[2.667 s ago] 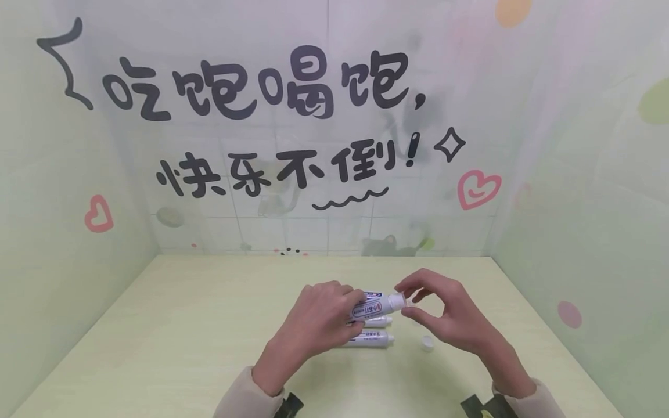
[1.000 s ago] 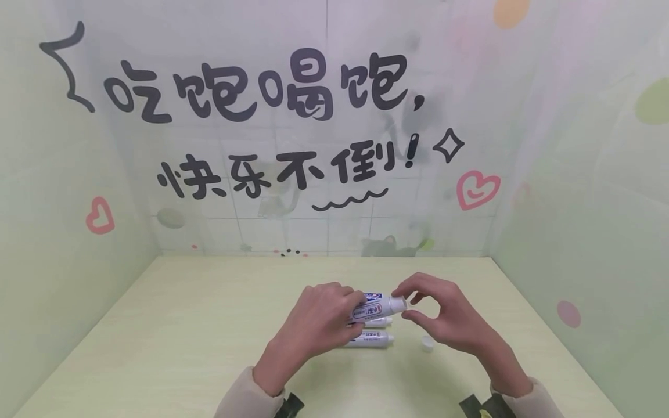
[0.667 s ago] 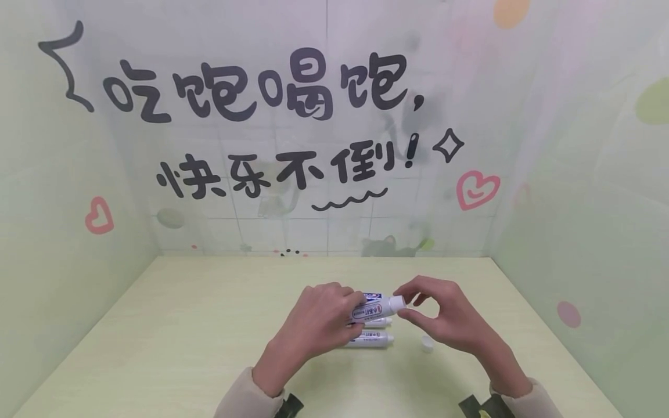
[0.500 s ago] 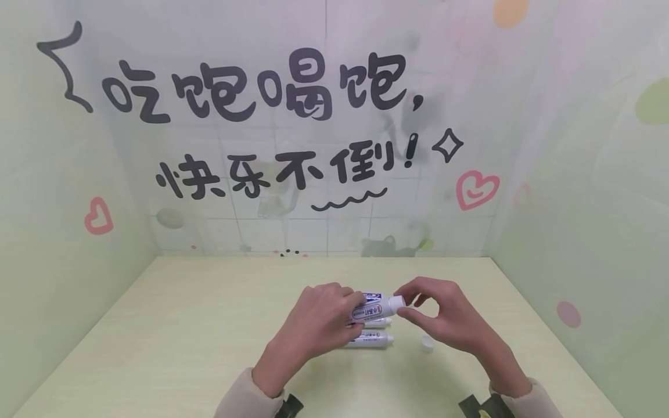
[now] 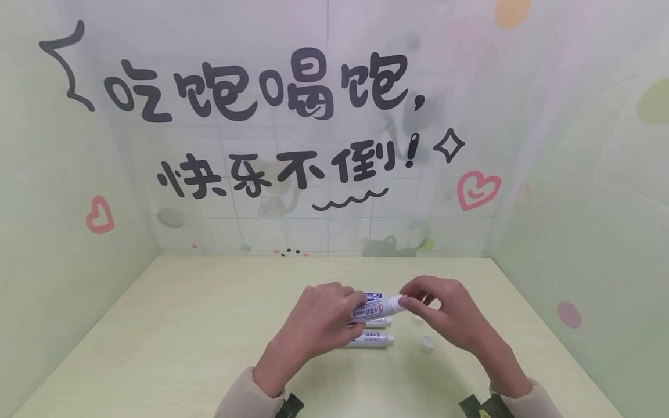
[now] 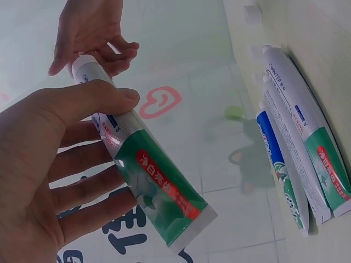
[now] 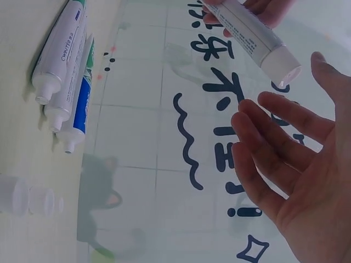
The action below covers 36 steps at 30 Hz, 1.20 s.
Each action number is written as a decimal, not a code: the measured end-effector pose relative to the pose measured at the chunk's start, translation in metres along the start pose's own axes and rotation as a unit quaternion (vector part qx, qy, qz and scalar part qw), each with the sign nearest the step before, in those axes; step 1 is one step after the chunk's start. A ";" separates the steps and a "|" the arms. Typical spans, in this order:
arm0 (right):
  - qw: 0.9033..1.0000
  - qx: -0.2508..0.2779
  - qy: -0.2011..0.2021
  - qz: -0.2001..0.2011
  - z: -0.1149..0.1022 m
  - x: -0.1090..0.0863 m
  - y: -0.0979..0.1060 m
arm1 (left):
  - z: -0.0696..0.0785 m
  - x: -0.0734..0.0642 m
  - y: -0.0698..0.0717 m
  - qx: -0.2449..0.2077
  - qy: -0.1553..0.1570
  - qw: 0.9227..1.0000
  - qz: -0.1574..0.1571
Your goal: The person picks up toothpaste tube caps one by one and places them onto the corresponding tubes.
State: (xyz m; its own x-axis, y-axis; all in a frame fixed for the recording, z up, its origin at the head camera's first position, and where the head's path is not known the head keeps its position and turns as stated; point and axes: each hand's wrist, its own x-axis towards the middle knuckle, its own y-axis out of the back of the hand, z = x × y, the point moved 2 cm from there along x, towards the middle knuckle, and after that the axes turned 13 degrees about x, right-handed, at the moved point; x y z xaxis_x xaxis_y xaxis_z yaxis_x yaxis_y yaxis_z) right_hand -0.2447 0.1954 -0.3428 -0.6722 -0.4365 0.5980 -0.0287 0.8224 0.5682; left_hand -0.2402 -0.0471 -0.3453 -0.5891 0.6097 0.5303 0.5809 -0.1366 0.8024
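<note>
My left hand (image 6: pixel 60 142) grips a toothpaste tube (image 6: pixel 153 181), thumb over its upper part. The tube is white with a green end, its white cap (image 7: pixel 281 64) on and pointing right in the head view. My right hand (image 5: pixel 452 310) is beside the cap. In the right wrist view its thumb and fingers are spread around the cap end, with a visible gap and nothing between them. Three more toothpaste tubes lie side by side under the left hand: a white and green one (image 5: pixel 371 339), a mostly white one (image 6: pixel 290 148) and a blue and green one (image 6: pixel 279 164). Their nozzles are bare.
Loose white caps lie on the table (image 5: pixel 209 325) to the right of the tubes, a large cap (image 5: pixel 427 343) nearest me and a smaller cap (image 7: pixel 41 201) behind it. Printed curtain-like walls (image 5: pixel 324 145) enclose the table at the back and sides.
My right thumb has risen over the end of the cap, and the right fingertips have shifted slightly to the right. A loose cap now shows beneath that hand. The left hand keeps its place.
</note>
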 end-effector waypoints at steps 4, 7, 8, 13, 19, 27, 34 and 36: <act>0.999 0.031 0.027 0.011 -0.002 0.001 0.002 | 0.000 0.000 0.001 0.004 -0.001 1.000 0.001; 0.997 0.035 0.066 0.006 -0.005 0.002 0.003 | -0.001 0.000 0.001 0.007 -0.001 1.000 0.000; 0.997 0.032 0.077 0.004 -0.006 0.002 0.003 | -0.001 0.000 0.001 0.007 0.000 1.000 -0.001; 0.993 0.034 0.110 -0.016 -0.009 0.003 0.001 | -0.001 0.000 0.000 0.004 0.003 1.000 -0.007; 0.992 0.049 0.116 -0.028 -0.008 0.002 -0.001 | -0.001 0.000 -0.001 0.003 0.003 1.000 -0.008; 0.995 0.056 0.078 -0.029 -0.007 0.002 -0.002 | -0.002 0.001 -0.001 0.006 0.004 1.000 -0.007; 0.995 0.053 0.080 -0.027 -0.006 0.002 -0.003 | -0.002 0.001 -0.001 0.004 0.003 1.000 -0.005; 0.995 0.046 0.087 -0.024 -0.005 0.002 -0.003 | -0.002 0.000 -0.001 0.004 0.002 1.000 -0.004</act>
State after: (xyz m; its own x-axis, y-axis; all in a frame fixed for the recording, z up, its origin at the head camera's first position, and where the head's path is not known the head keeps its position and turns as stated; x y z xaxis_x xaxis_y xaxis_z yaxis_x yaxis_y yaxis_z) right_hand -0.2422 0.1897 -0.3403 -0.5302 -0.5264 0.6647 -0.1313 0.8255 0.5490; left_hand -0.2420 -0.0480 -0.3454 -0.5964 0.6073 0.5249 0.5805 -0.1253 0.8046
